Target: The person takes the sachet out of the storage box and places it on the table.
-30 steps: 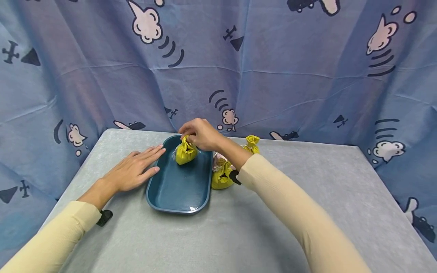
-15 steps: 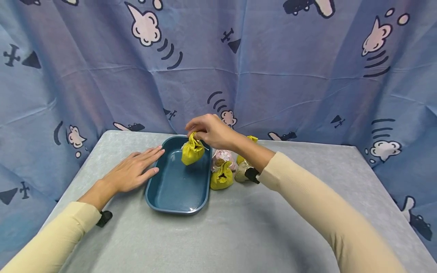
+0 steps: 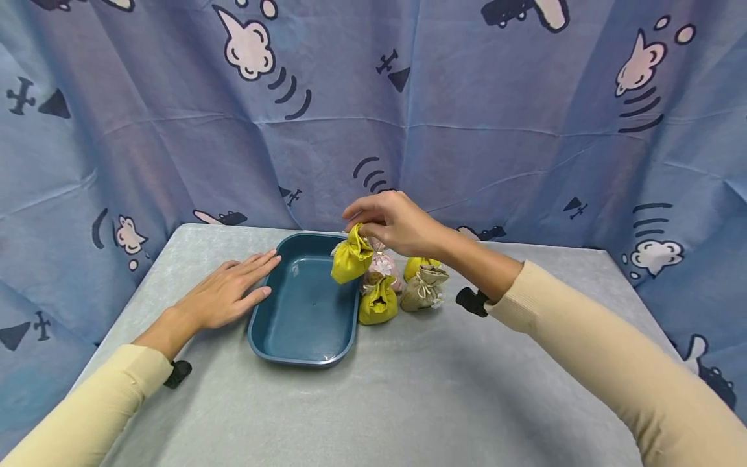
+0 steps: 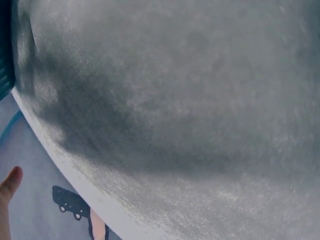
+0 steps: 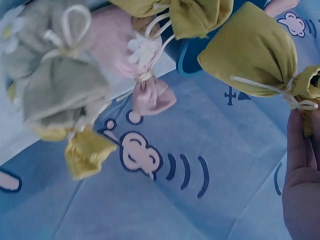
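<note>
My right hand [image 3: 399, 224] pinches a yellow drawstring pouch [image 3: 351, 258] by its gathered neck and holds it above the right rim of the blue tray [image 3: 303, 311]. A white cord is tied round that neck, seen in the right wrist view on the held yellow pouch [image 5: 255, 55]. The left hand [image 3: 233, 288] lies flat with straight fingers, its fingertips at the tray's left rim. Right of the tray stand a pink pouch [image 3: 383, 264], another yellow pouch [image 3: 378, 305], a grey-beige pouch [image 3: 421, 292] and a further yellow pouch [image 3: 412, 266], partly hidden behind the grey-beige one.
A pale grey cloth covers the table [image 3: 373, 402]. Behind it hangs a blue patterned curtain [image 3: 478, 97], close to the table's far edge. The left wrist view shows mostly shadowed tabletop [image 4: 190, 100].
The right hand has lifted the yellow pouch from inside the tray and carried it rightward to the tray's right rim. My left hand has stayed in place.
</note>
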The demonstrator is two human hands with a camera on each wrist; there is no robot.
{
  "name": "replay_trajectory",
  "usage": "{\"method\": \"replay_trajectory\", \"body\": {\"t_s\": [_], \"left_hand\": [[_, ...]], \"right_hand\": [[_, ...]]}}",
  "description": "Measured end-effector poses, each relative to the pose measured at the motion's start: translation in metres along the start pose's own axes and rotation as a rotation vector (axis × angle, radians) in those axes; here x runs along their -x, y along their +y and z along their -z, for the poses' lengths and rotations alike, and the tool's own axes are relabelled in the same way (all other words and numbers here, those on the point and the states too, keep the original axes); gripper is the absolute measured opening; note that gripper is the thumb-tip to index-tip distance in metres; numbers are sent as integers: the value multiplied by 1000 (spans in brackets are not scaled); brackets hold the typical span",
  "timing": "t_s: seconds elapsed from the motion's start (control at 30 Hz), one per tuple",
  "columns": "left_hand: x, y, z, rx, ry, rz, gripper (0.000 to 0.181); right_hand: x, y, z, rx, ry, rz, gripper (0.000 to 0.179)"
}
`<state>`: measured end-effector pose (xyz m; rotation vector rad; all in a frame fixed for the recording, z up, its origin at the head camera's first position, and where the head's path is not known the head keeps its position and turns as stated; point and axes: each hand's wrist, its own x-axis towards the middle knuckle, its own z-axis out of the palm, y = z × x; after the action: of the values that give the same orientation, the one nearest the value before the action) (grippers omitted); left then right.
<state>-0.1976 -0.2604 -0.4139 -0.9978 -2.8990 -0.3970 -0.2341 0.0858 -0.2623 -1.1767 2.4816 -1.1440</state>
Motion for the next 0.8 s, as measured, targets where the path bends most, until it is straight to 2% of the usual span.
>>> {"method": "replay_trajectory", "body": {"t_s": [0.37,0.8], "left_hand": [[0,0,0,-2,9,-12,60],[-1,1,0,-3,9,-14,60]], "right_hand": [[33,-4,30,34,35,-1,30],[69,-7,49,109,66,-22,31]]}}
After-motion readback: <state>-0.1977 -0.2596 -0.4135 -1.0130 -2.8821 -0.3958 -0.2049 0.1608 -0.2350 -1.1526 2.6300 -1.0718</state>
